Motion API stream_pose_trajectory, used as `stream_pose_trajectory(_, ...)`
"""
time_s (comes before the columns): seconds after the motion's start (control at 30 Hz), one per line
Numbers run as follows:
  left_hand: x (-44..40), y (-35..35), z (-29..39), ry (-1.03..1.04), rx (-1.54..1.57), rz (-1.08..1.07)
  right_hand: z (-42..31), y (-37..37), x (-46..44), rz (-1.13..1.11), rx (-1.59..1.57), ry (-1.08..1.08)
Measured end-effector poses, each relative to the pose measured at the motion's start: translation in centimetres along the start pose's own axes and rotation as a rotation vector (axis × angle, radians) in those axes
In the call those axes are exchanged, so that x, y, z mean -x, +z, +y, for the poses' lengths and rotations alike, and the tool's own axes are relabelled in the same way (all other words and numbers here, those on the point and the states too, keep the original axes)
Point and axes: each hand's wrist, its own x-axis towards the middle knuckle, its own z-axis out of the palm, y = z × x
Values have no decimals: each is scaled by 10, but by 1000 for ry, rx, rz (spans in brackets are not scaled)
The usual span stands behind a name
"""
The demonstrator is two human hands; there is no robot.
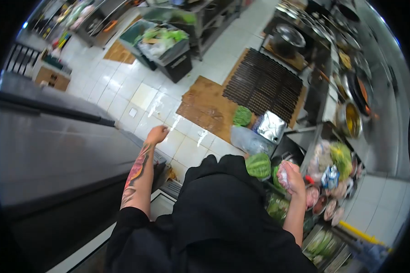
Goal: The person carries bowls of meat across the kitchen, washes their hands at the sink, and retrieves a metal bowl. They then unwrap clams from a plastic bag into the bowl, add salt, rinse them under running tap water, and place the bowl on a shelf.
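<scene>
My right hand [297, 179] is closed around a pinkish-white lump [285, 175], which looks like raw meat in clear plastic; its exact kind is not clear. Just left of it lies a striped green watermelon [258, 165], with leafy greens [278, 207] below. To its right, several bowls of pinkish food [311, 195] crowd a counter, beside a foil-wrapped bundle [330, 176]. My left hand [158, 135] hangs over the tiled floor [180, 141] near a steel fridge [64, 154]. Its fingers are curled in, and nothing shows in them.
Ahead lie a flattened cardboard sheet [207, 107] and a black rubber mat [264, 82]. A square metal tin [272, 126] and a clear plastic bag [250, 140] stand on the floor. Further off are a bin of leaf scraps [175, 63] and a cooking line with a large pot [288, 38].
</scene>
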Motion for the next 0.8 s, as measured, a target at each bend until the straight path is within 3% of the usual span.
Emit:
stream_pose_trajectory(0.1, -18, -34, 34, 38, 94, 100, -34, 31, -60, -111, 88, 66)
stream_pose_trajectory(0.17, -24, -71, 46, 62, 45, -14, -45, 50, -103, -145, 109, 82)
stream_pose_trajectory(0.33, -73, -128, -28, 66, 219, -25, -82, 113, -193, -146, 179, 153)
stream_pose_trajectory(0.47, -94, -152, -130, -143, 275, 210, -125, 181, -273, -172, 237, 214)
stream_pose_trajectory(0.57, -82, -125, -219, -385, 450, 444, -160, 243, -359, -302, 284, 165)
stream_pose_trajectory(0.67, -39, -64, -259, -643, 456, 570, -231, 334, -425, -408, 483, 134)
stream_pose_trajectory(0.7, -23, -42, -257, -786, 517, 507, -251, 365, -449, -445, 492, 135)
stream_pose_trajectory(0.73, -6, -29, -235, -791, 481, 535, -267, 393, -475, -511, 521, 90)
stream_pose_trajectory(0.77, 5, -4, -236, -872, 478, 295, -286, 426, -497, -528, 580, 56)
stream_pose_trajectory(0.8, 16, 6, -217, -864, 644, 188, -305, 462, -518, -545, 639, 18)
